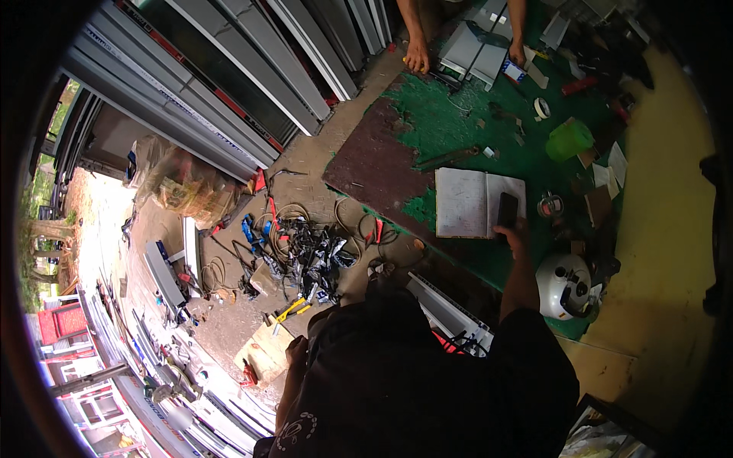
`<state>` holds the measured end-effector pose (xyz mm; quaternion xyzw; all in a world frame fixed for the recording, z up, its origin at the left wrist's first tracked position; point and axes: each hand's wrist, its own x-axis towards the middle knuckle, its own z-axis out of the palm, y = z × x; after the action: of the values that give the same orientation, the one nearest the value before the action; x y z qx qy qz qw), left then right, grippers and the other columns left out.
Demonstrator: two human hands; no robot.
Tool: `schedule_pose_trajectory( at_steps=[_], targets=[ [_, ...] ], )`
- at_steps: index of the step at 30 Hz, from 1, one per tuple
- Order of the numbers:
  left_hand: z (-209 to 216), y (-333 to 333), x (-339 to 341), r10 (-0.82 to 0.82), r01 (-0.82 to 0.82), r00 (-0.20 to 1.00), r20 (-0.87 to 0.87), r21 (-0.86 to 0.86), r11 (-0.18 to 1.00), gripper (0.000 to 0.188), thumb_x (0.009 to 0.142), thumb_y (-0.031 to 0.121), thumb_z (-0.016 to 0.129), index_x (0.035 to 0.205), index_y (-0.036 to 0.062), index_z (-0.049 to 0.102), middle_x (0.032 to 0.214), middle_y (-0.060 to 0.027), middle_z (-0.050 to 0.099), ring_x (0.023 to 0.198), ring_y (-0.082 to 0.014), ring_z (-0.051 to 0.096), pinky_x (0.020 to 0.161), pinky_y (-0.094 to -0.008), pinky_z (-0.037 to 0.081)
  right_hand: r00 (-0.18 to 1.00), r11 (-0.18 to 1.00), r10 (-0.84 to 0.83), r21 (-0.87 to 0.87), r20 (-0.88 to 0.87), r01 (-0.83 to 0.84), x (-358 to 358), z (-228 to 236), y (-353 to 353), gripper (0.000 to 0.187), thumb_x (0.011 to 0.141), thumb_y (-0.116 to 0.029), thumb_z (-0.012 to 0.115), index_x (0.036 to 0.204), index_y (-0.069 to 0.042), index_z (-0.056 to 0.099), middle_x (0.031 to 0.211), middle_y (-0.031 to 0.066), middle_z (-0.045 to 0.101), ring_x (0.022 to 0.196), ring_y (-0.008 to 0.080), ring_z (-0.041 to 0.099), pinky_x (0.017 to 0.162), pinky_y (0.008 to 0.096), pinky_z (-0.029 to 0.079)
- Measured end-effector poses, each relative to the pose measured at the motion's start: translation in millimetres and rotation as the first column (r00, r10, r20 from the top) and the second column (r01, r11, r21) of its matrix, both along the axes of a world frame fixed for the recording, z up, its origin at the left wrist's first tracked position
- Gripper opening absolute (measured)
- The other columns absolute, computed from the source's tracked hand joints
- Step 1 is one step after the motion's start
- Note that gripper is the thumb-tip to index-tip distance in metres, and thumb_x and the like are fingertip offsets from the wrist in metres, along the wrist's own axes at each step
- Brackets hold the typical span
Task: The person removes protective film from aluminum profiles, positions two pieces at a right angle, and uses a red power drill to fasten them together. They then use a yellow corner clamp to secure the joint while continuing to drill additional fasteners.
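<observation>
One black phone [507,208], one open notebook [463,200], two pages showing. Phone is at the fingertips of the right hand [515,235], above the right-hand page and hiding part of it; can't tell if it touches the paper. Right hand is closed on the phone's lower end, thumb on its left side. Left hand [296,351] hangs low beside the torso, well apart from the notebook; fingers look curled, can't tell if clenched or holding anything.

Around the right hand, on the green-topped table [427,114]: one clear round container [550,204] just right, one white appliance [563,286] near, below right. Farther up: one green container [569,140], one tape roll [541,108]. Well beyond, a co-worker's two hands [417,58] at grey panels [473,53].

Floor up from left hand: one yellow tool [292,310], then a black plastic heap [309,259] among cables.
</observation>
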<state>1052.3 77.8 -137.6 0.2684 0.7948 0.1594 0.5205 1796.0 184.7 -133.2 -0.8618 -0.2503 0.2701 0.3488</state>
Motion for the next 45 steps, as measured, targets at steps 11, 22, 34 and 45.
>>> schedule_pose_trajectory(
  at_steps=[11, 22, 34, 45],
  targets=[
    [-44, 6, -22, -0.106, 0.104, 0.994, 0.033, 0.063, 0.993, 0.027, 0.096, 0.029, 0.064, 0.094, 0.0033, 0.074, 0.084, -0.0022, 0.072, 0.073, -0.0104, 0.059, 0.067, -0.0298, 0.049, 0.899, 0.989, -0.138, -0.111, -0.416, 0.100, 2, 37, -8, 0.069, 0.074, -0.045, 0.085, 0.132, -0.017, 0.060, 0.116, 0.0045, 0.064, 0.103, 0.0228, 0.061, 0.089, 0.0450, 0.047],
    [-90, -13, -53, -0.176, 0.177, 0.982, -0.070, 0.014, 0.984, 0.031, 0.097, 0.032, 0.065, 0.100, 0.0041, 0.076, 0.084, -0.0029, 0.073, 0.079, -0.0126, 0.062, 0.073, -0.0332, 0.052, 0.940, 0.989, -0.116, -0.129, -0.321, 0.078, -6, 40, 1, 0.071, 0.070, -0.044, 0.088, 0.128, -0.012, 0.063, 0.123, 0.0105, 0.065, 0.114, 0.0306, 0.062, 0.089, 0.0538, 0.049],
    [-97, -9, -66, -0.322, 0.335, 0.930, -0.177, 0.048, 0.941, 0.041, 0.096, 0.045, 0.066, 0.103, 0.0057, 0.076, 0.097, -0.0078, 0.077, 0.086, -0.0218, 0.067, 0.079, -0.0371, 0.053, 0.999, 0.984, 0.037, 0.176, 0.024, -0.040, -8, 0, 9, 0.036, 0.067, -0.012, 0.091, 0.097, -0.002, 0.075, 0.089, 0.0086, 0.076, 0.077, 0.0205, 0.072, 0.068, 0.0368, 0.056],
    [-110, -17, -84, -0.238, 0.238, 0.971, 0.005, 0.026, 0.971, 0.044, 0.097, 0.040, 0.069, 0.120, 0.0027, 0.074, 0.091, -0.0009, 0.074, 0.084, -0.0094, 0.062, 0.075, -0.0282, 0.053, 0.985, 0.997, 0.021, 0.075, 0.171, -0.034, -4, -16, 12, 0.041, 0.064, -0.011, 0.092, 0.100, 0.001, 0.075, 0.092, 0.0112, 0.077, 0.081, 0.0222, 0.074, 0.071, 0.0380, 0.057]
  ],
)
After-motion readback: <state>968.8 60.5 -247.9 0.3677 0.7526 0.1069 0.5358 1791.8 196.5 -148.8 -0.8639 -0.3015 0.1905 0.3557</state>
